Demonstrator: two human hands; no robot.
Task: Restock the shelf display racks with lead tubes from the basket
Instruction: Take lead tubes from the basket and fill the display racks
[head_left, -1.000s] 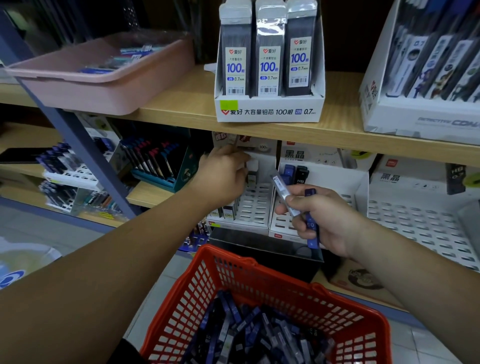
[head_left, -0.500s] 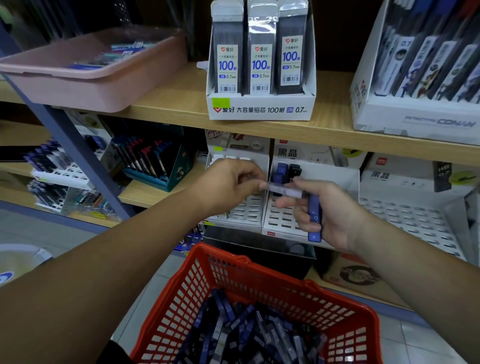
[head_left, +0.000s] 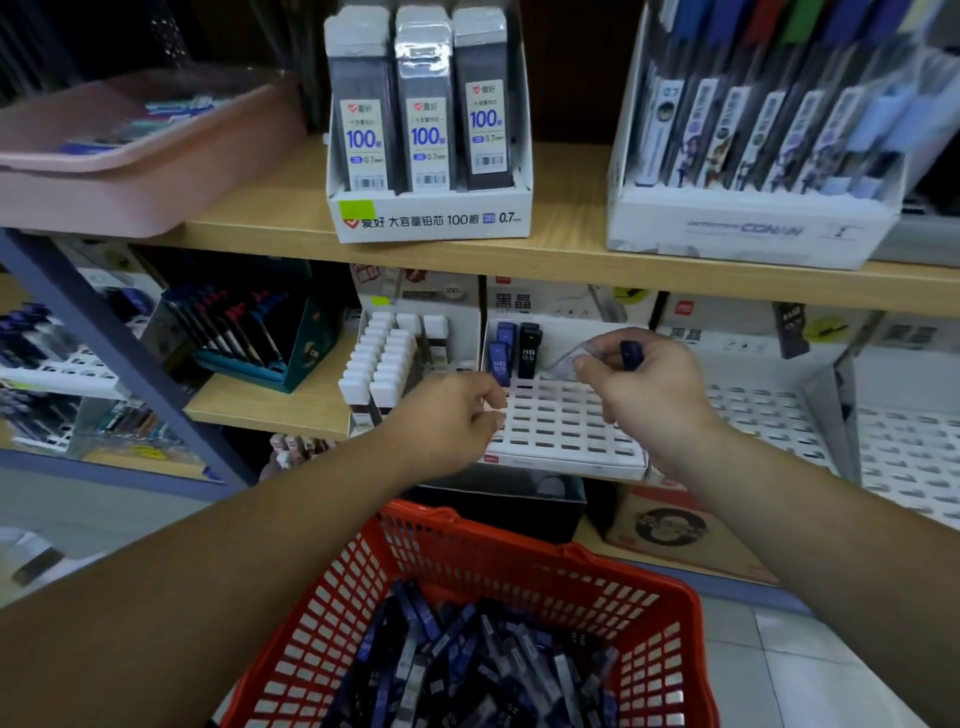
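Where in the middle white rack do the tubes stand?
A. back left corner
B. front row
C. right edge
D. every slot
A: the blue tubes and the black tube stand at the back left of the rack; the slots that show elsewhere are empty.

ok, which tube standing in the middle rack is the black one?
The right-hand tube, marked HB 0.5, at the back of the middle rack; the two blue tubes stand to its left.
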